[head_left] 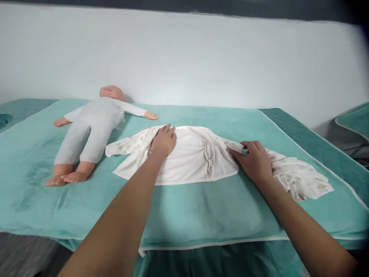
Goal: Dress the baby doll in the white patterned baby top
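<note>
A white baby garment [190, 156] with a faint print lies spread on a teal towel [184, 215]. My left hand [163, 141] rests flat on the garment's left part, fingers together and stretched out. My right hand [253, 159] is closed on the garment's right edge, thumb and fingers pinching a fold of the cloth. A baby doll [92, 127] in a grey bodysuit lies on its back to the left, arms out, a little apart from the garment.
More printed white cloth [302, 179] is bunched to the right of my right hand. A white wall [201, 61] rises behind the table. Another teal towel [354, 119] shows at the far right edge.
</note>
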Demonstrator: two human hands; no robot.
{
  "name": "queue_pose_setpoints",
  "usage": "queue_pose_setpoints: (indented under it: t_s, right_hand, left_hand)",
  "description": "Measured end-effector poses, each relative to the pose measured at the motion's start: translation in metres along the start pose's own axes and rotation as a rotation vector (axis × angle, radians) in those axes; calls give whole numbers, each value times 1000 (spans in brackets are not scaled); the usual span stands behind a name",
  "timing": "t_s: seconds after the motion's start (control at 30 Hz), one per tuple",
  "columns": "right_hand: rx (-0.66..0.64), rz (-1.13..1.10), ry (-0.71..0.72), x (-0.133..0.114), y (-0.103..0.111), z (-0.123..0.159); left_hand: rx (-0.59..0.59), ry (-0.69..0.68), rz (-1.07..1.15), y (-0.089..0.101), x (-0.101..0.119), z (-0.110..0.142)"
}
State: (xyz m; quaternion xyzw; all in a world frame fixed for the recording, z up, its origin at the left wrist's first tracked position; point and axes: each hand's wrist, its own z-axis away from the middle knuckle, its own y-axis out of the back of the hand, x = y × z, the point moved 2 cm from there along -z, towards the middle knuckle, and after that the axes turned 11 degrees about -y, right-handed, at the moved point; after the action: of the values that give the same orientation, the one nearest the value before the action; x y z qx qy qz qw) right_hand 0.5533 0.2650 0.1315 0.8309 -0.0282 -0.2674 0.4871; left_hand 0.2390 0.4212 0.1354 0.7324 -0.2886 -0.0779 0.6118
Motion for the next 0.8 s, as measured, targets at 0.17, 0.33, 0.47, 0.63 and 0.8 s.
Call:
queue_pose_setpoints:
  t_s: [0.17,0.33,0.47,0.63,0.8]
  right_hand:
    - [-1,-202,-229,1,1,-25]
    - [62,-464,-446,16,-13,-61]
    - [19,-395,-413,14,-23,-61]
    - [-77,-356,-234,3,-26,-54]
    - [-16,-249,-234,6,-31,-57]
  left_hand:
    - [14,2,6,1,1,-1]
    - [14,11,3,0,0,-1]
    - [30,7,-30,-2,-1,-2]
    - [34,4,-42,-3,-2,-3]
    - [36,3,-47,-2,-1,-2]
